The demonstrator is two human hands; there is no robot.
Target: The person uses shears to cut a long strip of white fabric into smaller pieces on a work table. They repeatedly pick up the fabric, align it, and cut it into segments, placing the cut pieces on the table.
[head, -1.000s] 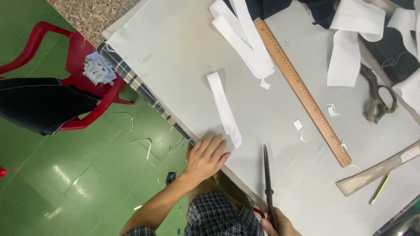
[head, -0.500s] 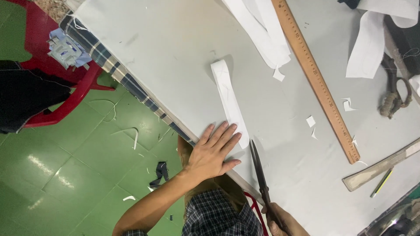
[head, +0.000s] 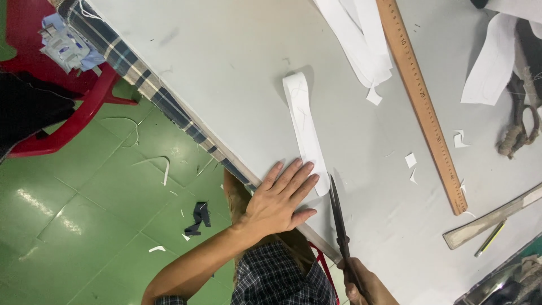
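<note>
My left hand lies flat on the grey table at its near edge, fingers spread, fingertips touching the near end of a white paper strip. My right hand, at the bottom edge of the view, grips the handles of long black scissors. The blades point toward the strip's near end and look closed.
A long wooden ruler lies diagonally to the right. More white strips and small scraps lie about. A metal bar and a pencil sit at the right. A red plastic chair stands on the green floor.
The view has shifted, bringing the strip and hands closer to centre. My left hand has spread flatter beside the strip's end, and the scissors have come up close to it.
</note>
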